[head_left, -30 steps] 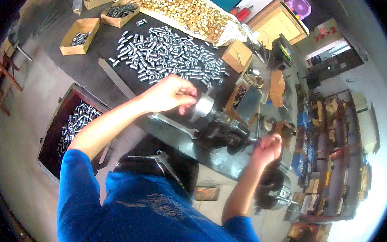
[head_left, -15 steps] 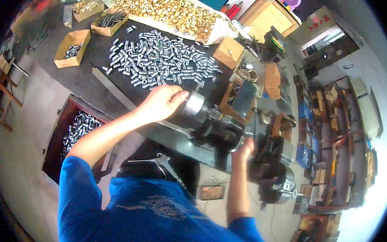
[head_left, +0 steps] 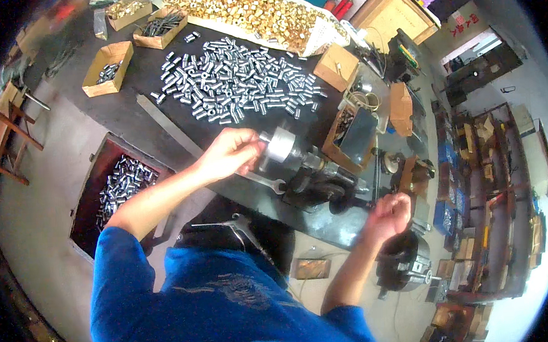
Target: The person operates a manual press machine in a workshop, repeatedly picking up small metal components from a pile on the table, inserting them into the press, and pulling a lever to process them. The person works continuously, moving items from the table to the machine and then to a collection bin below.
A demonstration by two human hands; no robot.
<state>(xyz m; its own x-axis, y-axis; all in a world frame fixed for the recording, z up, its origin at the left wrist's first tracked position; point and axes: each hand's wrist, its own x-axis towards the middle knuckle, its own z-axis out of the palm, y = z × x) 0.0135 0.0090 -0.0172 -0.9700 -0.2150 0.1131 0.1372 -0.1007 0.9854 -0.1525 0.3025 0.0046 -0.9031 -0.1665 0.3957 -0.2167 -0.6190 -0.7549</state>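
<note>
Apparently mid-batch, pinching a steel piece with left hand at the twelve-o'clock cylinder, right hand fisted at four (contents untellable), loose pieces at eleven, boxed pieces at nine, finished share unclear.

A lane over the dark tabletop is left between the pile of silver cylinders and the flat metal bar (narrowed at its far end by two loose cylinders). Between the left hand and the right hand, the direct way is barred by the silver drum and dark metal device; beyond these, passage is blocked by the open box.
</note>
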